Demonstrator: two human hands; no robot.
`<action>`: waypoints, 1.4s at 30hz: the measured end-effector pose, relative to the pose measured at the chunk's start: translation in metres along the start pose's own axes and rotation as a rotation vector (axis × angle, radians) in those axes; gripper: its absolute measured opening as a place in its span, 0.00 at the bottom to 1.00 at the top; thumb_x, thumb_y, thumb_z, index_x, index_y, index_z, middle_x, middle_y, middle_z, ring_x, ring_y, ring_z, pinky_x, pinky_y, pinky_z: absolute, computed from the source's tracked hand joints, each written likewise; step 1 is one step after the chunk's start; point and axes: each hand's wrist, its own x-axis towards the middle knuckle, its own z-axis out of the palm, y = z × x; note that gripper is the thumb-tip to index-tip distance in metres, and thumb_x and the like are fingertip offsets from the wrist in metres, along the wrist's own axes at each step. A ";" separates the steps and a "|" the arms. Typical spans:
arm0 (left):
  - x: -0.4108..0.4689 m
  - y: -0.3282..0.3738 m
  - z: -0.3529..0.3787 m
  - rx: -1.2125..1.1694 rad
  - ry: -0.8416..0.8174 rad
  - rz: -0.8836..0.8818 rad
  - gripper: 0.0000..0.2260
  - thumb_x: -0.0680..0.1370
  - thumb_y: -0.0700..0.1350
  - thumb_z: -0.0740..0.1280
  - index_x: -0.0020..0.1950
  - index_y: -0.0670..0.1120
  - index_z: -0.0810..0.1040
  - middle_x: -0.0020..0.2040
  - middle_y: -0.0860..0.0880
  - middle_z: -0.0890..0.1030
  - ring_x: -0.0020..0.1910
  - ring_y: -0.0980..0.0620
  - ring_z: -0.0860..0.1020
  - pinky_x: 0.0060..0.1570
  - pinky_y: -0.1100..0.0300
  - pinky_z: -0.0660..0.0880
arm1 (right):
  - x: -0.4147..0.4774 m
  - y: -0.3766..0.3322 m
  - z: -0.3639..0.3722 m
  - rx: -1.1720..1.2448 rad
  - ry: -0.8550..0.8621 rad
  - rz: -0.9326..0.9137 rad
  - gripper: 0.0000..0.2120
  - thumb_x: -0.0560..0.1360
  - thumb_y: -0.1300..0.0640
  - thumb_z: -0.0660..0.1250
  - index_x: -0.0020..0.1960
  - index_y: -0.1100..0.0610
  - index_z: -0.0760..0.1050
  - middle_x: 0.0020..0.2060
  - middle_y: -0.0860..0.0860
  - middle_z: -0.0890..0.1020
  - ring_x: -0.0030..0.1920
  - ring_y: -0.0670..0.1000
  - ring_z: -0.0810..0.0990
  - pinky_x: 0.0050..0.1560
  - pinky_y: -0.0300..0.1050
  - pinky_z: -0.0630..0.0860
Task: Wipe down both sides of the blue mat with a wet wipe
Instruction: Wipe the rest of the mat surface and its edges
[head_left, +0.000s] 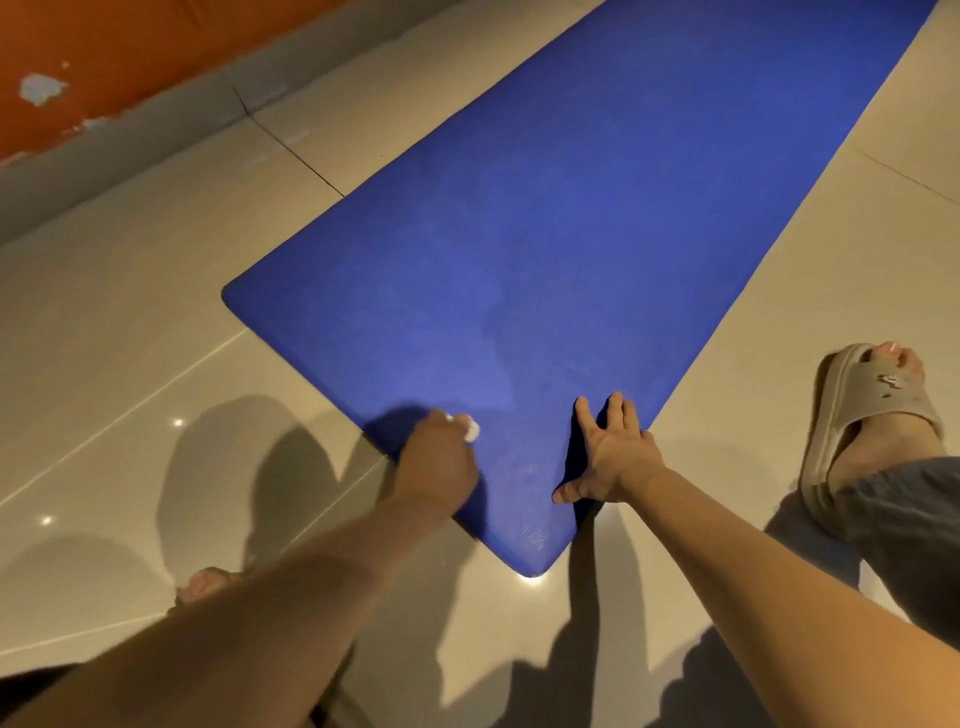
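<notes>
**A:** Glossy beige floor tiles (130, 338) are spreading under everything. What is lying on them?

**B:** A long blue foam mat (545, 234) is lying flat, stretching away from both hands toward the upper right, with its near corner pointing between the forearms. An orange painted wall (104, 47) is running far beyond the left hand.

**A:** And right of the right hand?

**B:** A beige rubber slipper (872, 410) is standing on the tiles.

**A:** What are the hands doing?

**B:** The right hand (610, 460) is pressing flat on the mat by its right edge, fingers straight and spread, grasping nothing. The left hand (436, 460) is resting at the near edge, clutching a small crumpled white wet wipe (471, 429) that is peeking out past its knuckles.
</notes>
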 end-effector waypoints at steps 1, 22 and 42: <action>-0.008 0.014 0.010 -0.003 -0.024 0.036 0.11 0.77 0.39 0.65 0.58 0.44 0.80 0.57 0.41 0.78 0.54 0.40 0.77 0.54 0.49 0.76 | 0.000 0.004 -0.002 -0.002 -0.018 -0.021 0.68 0.62 0.28 0.75 0.81 0.48 0.31 0.79 0.61 0.36 0.79 0.64 0.36 0.78 0.60 0.53; -0.042 0.033 0.027 0.017 0.030 -0.057 0.08 0.78 0.37 0.63 0.47 0.45 0.81 0.48 0.46 0.78 0.46 0.44 0.78 0.47 0.52 0.75 | 0.001 0.015 0.006 -0.085 -0.017 -0.107 0.65 0.66 0.27 0.71 0.79 0.49 0.27 0.78 0.64 0.32 0.78 0.67 0.33 0.78 0.63 0.49; -0.068 0.062 0.048 -0.011 0.007 0.037 0.10 0.80 0.38 0.62 0.52 0.47 0.82 0.51 0.45 0.80 0.49 0.44 0.78 0.51 0.49 0.77 | -0.001 0.023 0.003 -0.143 -0.017 -0.149 0.69 0.62 0.28 0.75 0.79 0.47 0.27 0.79 0.62 0.34 0.79 0.66 0.35 0.77 0.62 0.49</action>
